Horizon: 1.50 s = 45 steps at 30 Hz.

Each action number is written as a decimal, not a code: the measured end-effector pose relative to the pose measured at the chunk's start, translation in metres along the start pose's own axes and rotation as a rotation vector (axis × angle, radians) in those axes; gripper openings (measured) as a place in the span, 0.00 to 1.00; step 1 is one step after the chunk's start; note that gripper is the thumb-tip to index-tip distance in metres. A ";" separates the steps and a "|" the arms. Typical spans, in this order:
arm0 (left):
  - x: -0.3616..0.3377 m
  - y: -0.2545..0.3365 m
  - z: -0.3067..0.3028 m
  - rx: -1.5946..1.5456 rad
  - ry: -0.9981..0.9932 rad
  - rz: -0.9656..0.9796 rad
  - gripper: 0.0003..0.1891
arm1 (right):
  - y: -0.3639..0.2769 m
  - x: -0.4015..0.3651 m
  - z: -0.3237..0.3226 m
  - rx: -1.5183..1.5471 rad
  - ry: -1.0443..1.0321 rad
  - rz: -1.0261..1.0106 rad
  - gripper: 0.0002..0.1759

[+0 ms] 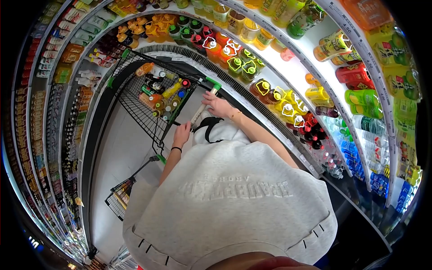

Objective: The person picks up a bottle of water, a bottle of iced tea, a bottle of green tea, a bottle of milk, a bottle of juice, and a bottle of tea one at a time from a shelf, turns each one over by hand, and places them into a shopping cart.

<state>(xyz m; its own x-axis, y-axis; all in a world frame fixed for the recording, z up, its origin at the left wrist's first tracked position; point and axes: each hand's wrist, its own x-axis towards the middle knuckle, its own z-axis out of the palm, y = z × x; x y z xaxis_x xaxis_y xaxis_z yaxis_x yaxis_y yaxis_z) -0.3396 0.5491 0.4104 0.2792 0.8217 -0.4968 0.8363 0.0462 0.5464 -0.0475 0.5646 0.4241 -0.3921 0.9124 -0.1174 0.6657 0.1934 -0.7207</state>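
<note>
A black wire shopping cart (135, 96) with green corner pieces stands in front of me. Several bottles and cans, among them a yellow bottle (173, 89) and an orange one (144, 69), lie in it. Its pale handle bar (200, 108) runs between green ends. My right hand (216, 104) rests on the bar near its upper green end, with the fingers bent over it. Lower down, my left hand (182, 133) is closed at the other end of the bar, below a dark band on the wrist. A black strap (209, 128) hangs between my arms.
Curved shelves of bottled drinks (288, 105) run close along the right, with price rails (342, 20). More stocked shelves (60, 90) line the left. A second cart (120, 198) with goods is at the lower left, on the light floor (108, 157).
</note>
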 end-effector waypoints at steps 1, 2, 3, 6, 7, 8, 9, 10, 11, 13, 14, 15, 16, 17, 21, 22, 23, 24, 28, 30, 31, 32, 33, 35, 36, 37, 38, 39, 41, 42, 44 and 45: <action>0.000 -0.001 0.000 -0.004 0.003 0.004 0.33 | 0.000 0.000 0.000 0.000 0.002 0.002 0.30; -0.002 -0.001 0.002 -0.003 0.002 0.007 0.33 | -0.001 0.000 0.000 -0.006 0.009 -0.009 0.29; -0.005 -0.001 0.003 0.032 0.042 0.041 0.30 | -0.001 0.000 -0.001 -0.013 0.018 -0.019 0.29; -0.007 0.006 0.006 0.143 0.169 0.066 0.22 | 0.000 -0.002 -0.007 0.149 0.065 0.047 0.27; -0.001 0.012 0.007 0.210 0.254 0.047 0.17 | -0.002 -0.004 -0.015 0.176 0.112 0.048 0.25; 0.001 0.019 0.006 0.210 0.256 0.063 0.17 | -0.006 -0.006 -0.024 0.211 0.147 0.080 0.25; 0.003 0.025 0.007 0.197 0.415 0.177 0.13 | -0.008 -0.009 -0.035 0.208 0.199 0.096 0.24; 0.005 0.031 0.007 0.179 0.575 0.291 0.09 | -0.011 -0.013 -0.047 0.205 0.250 0.111 0.23; 0.010 0.038 0.010 0.148 0.607 0.339 0.08 | -0.013 -0.014 -0.056 0.260 0.360 0.098 0.21; 0.016 0.069 0.004 0.127 0.574 0.395 0.07 | -0.021 -0.021 -0.089 0.285 0.447 0.135 0.20; 0.022 0.087 0.002 0.103 0.534 0.439 0.07 | -0.024 -0.024 -0.106 0.313 0.521 0.175 0.19; 0.025 0.105 0.000 0.101 0.530 0.448 0.07 | -0.024 -0.025 -0.120 0.279 0.643 0.104 0.17; 0.030 0.124 -0.002 0.057 0.531 0.482 0.06 | -0.034 -0.031 -0.141 0.293 0.698 0.144 0.16; 0.038 0.144 -0.004 0.014 0.533 0.519 0.06 | -0.039 -0.035 -0.160 0.294 0.735 0.169 0.15; 0.083 0.216 -0.001 -0.290 0.447 0.531 0.07 | -0.036 -0.042 -0.217 0.229 0.961 0.148 0.15; 0.099 0.233 0.000 -0.415 0.353 0.459 0.07 | -0.041 -0.043 -0.234 0.225 1.023 0.114 0.15; 0.114 0.254 -0.003 -0.559 0.243 0.448 0.07 | -0.044 -0.043 -0.250 0.187 1.078 0.099 0.16; 0.125 0.277 -0.009 -0.701 0.131 0.431 0.09 | -0.044 -0.043 -0.263 0.151 1.131 0.084 0.17; 0.164 0.361 -0.030 -1.301 -0.219 0.399 0.18 | -0.055 -0.038 -0.317 0.039 1.190 0.104 0.24; 0.171 0.396 -0.049 -1.484 -0.355 0.383 0.23 | -0.064 -0.029 -0.338 0.053 1.225 0.076 0.24; 0.176 0.409 -0.056 -1.484 -0.351 0.385 0.23 | -0.061 -0.024 -0.349 0.016 1.221 0.050 0.26; 0.181 0.422 -0.063 -1.604 -0.442 0.382 0.25 | -0.060 -0.017 -0.358 0.015 1.219 0.047 0.26; 0.186 0.432 -0.068 -1.722 -0.536 0.377 0.27 | -0.062 -0.009 -0.367 -0.001 1.240 0.051 0.27; 0.194 0.448 -0.075 -1.823 -0.572 0.370 0.29 | -0.057 0.008 -0.382 -0.034 1.265 0.036 0.32; 0.197 0.455 -0.079 -1.919 -0.605 0.361 0.30 | -0.051 0.017 -0.389 -0.034 1.264 0.033 0.32; 0.200 0.460 -0.080 -1.909 -0.597 0.392 0.31 | -0.046 0.025 -0.395 -0.014 1.265 0.056 0.34; 0.203 0.465 -0.080 -1.908 -0.593 0.392 0.31 | -0.040 0.030 -0.398 0.008 1.265 0.079 0.36; 0.208 0.469 -0.079 -1.932 -0.625 0.411 0.32 | -0.057 0.030 -0.403 0.216 1.206 0.112 0.34; 0.219 0.477 -0.076 -1.955 -0.678 0.420 0.33 | -0.057 0.041 -0.411 0.280 1.240 0.096 0.31; 0.220 0.480 -0.076 -1.961 -0.677 0.426 0.33 | -0.056 0.048 -0.415 0.344 1.272 0.087 0.29; 0.219 0.485 -0.078 -1.910 -0.662 0.407 0.33 | -0.056 0.059 -0.421 0.321 1.321 0.098 0.22; 0.219 0.487 -0.079 -1.923 -0.678 0.407 0.33 | -0.055 0.061 -0.425 0.282 1.333 0.106 0.23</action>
<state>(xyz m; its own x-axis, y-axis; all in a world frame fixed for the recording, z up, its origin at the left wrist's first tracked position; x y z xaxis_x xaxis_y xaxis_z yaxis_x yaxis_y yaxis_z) 0.0914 0.7965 0.6205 0.7445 0.6648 -0.0617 -0.6237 0.7255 0.2911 0.1614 0.7632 0.7468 0.6628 0.6017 0.4456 0.4401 0.1684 -0.8820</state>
